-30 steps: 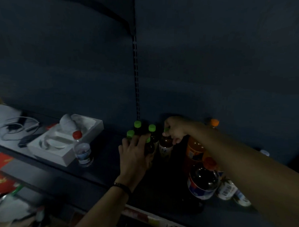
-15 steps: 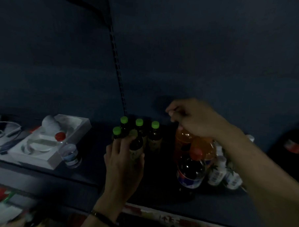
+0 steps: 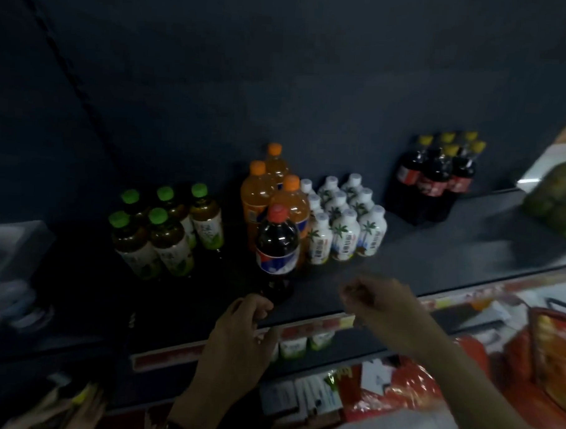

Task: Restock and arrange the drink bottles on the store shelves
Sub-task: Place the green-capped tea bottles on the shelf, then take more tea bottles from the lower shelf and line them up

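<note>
Several green-capped tea bottles (image 3: 164, 235) stand grouped on the dark shelf (image 3: 435, 253). To their right are three orange soda bottles (image 3: 265, 187), and a red-capped cola bottle (image 3: 277, 243) stands in front of them. Several white coconut-drink bottles (image 3: 346, 223) follow, then a cluster of yellow-capped dark bottles (image 3: 439, 175). My left hand (image 3: 237, 335) hovers at the shelf's front edge just below the cola bottle, fingers loosely curled, holding nothing. My right hand (image 3: 378, 299) hovers over the front edge below the coconut bottles, also loosely curled and holding nothing.
A white box (image 3: 7, 251) sits blurred at the shelf's left end. Green-labelled bottles (image 3: 302, 341) show on the lower shelf under a red price strip. A red basket (image 3: 544, 355) and a green blurred object (image 3: 561, 200) are at the right.
Both hands have let go of the bottles and drawn back to the shelf's front edge. The view has swung right, revealing the coconut and yellow-capped bottles.
</note>
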Demonstrator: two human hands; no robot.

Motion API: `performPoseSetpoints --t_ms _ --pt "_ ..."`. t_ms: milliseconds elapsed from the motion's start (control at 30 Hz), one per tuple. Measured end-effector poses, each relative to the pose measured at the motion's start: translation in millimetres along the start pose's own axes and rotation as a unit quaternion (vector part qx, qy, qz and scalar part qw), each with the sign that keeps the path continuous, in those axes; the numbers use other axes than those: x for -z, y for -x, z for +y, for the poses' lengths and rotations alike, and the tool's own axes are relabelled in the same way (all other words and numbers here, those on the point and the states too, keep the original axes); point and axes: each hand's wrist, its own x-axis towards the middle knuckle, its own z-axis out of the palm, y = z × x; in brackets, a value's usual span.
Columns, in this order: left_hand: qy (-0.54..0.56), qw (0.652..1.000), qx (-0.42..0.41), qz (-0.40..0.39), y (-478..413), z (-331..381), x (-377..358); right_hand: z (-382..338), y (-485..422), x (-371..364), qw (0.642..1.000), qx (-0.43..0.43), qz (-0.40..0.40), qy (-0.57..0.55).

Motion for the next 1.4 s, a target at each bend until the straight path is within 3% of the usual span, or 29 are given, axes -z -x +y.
performPoseSetpoints --t_ms 200,333,500,600,733,900,967,1300,1400 --pt "0.003 1.0 -0.013 -0.018 3 25 -27 47 29 -12 0.999 -0.049 -0.007 -0.018" --pt "0.021 0.998 -0.012 0.056 1 55 -39 63 29 -3 0.998 -0.042 -0.038 -0.015" --pt "0.0 0.989 -0.027 0.147 -15 88 -46 30 -20 25 0.996 0.072 -0.036 0.028" --pt "-0.048 0.983 -0.036 0.171 -21 99 -51 -18 -67 42 0.981 0.192 -0.011 0.019" --pt "-0.04 0.98 0.063 0.186 -20 115 -52 -77 -129 56 0.962 0.241 0.007 0.125" --pt "-0.027 0.984 0.072 0.159 -20 115 -44 -119 -162 62 0.914 0.272 -0.132 0.272" --pt "-0.026 0.987 0.065 0.148 -21 109 -38 -127 -159 65 0.902 0.274 -0.146 0.301" --pt "-0.054 0.993 0.025 0.101 -19 71 -25 -97 -126 93 0.953 0.254 -0.062 0.155" --pt "-0.012 0.996 0.059 0.066 -21 71 -28 -111 -101 124 0.952 0.268 -0.018 0.146"
